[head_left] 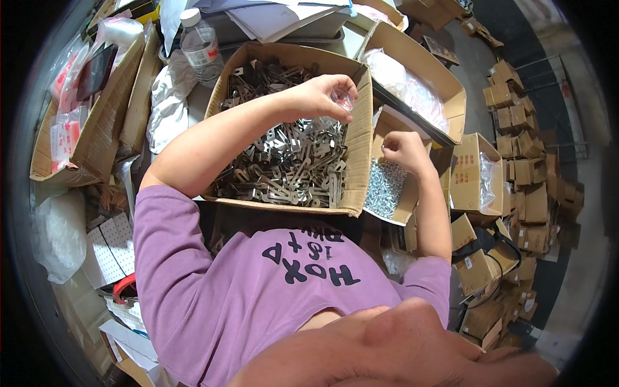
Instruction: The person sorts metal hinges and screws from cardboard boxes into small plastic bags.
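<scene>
My left hand (322, 97) is over the right side of a large cardboard box (358, 142), its fingers curled around a small clear plastic bag (342, 99) with red print. Flat bent metal brackets with slots (296, 161) fill that box in a loose heap. To the right, my right hand (406, 153) hovers above a smaller carton of silvery screws (385, 187). Its fingertips are pinched together; whatever they hold, if anything, is too small to make out. The two hands are apart.
Behind the screws stands a carton of clear plastic bags (412, 87). A plastic bottle (201, 48) and papers (284, 19) are at the back. On the left, a cardboard box (106, 122) holds packets and a dark phone (97, 71). Stacked cartons (516, 119) line the right.
</scene>
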Demonstrator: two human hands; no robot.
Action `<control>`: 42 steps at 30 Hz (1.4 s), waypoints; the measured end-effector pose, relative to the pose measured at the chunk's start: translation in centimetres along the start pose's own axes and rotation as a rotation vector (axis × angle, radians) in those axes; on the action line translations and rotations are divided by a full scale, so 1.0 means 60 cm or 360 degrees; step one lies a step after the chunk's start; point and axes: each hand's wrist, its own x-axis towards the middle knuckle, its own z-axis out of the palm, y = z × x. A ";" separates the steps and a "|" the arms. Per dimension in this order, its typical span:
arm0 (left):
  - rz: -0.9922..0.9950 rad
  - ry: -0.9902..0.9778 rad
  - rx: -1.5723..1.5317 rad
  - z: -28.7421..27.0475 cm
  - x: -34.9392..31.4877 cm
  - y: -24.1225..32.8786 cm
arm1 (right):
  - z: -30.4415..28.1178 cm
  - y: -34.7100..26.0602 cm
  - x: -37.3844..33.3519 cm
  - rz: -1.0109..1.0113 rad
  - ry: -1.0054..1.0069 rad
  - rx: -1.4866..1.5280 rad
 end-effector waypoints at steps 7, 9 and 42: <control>-0.0034 -0.0121 0.0139 0.014 -0.004 -0.002 | -0.043 -0.122 0.034 -0.0440 0.0210 0.0745; -0.0049 -0.0130 0.0073 0.014 -0.004 -0.010 | -0.045 -0.143 0.061 -0.0724 0.0210 0.0569; 0.0178 0.0299 -0.0066 -0.054 0.009 0.014 | -0.099 -0.041 0.239 -0.0299 0.0350 -0.0093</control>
